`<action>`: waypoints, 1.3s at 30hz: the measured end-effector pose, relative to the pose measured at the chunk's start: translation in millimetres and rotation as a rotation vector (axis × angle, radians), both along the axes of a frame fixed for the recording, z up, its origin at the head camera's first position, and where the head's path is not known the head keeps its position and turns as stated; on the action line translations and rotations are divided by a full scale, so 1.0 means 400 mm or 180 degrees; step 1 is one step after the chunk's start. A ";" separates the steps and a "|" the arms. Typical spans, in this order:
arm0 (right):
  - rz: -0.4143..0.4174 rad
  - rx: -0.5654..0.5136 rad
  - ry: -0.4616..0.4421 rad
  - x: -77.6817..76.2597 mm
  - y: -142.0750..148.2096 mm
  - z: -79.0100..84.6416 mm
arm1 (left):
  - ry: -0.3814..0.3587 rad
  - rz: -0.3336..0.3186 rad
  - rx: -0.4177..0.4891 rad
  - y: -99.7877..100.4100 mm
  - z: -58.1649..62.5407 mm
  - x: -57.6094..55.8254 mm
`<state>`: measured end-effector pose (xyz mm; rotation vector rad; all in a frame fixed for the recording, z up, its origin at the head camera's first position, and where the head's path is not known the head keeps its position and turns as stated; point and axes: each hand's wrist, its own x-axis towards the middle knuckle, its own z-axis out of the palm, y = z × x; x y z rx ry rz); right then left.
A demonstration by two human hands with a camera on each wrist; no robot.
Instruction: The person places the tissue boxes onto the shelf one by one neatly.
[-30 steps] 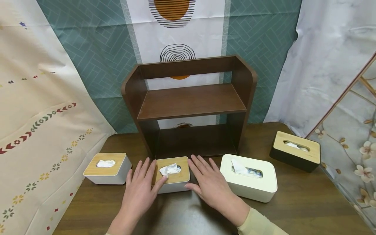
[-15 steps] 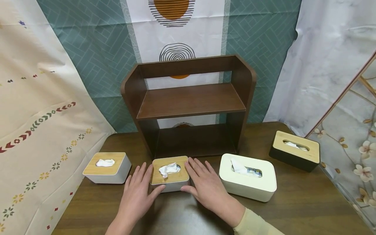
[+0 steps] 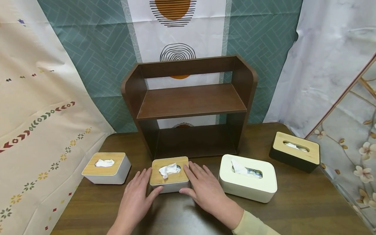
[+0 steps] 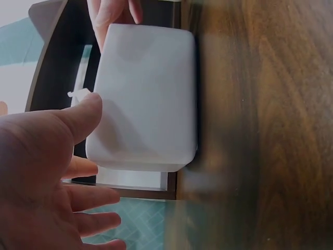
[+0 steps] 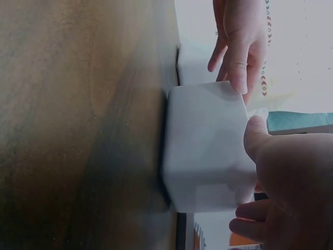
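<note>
A small tissue box (image 3: 170, 173) with a wooden lid and light grey sides lies on the table in front of the shelf, white tissue showing at its slot. My left hand (image 3: 135, 195) is along its left side with straight, spread fingers, the thumb by the front edge. On the right, my right hand (image 3: 205, 187) lies against the box, its index finger over the lid's right edge and its thumb at the front corner. Neither hand curls round the box. In both wrist views the plain front face of the tissue box (image 4: 151, 99) shows.
Behind stands a dark brown two-tier shelf (image 3: 192, 101). To the left is a similar wood-lidded tissue box (image 3: 114, 174). A cream tissue box (image 3: 249, 187) sits right of my right hand, and a black one with a wooden lid (image 3: 293, 156) farther right. Cloths hang around the table (image 3: 311, 209).
Both hands have slid slightly back toward me along the sides of the middle tissue box. The left thumb has moved from the lid to the front edge.
</note>
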<state>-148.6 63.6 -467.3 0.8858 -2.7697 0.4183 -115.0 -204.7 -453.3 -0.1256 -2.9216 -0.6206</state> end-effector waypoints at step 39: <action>-0.0225 -0.0602 0.0184 0.003 -0.034 -0.026 | 0.0449 0.0076 0.0232 0.009 -0.028 0.008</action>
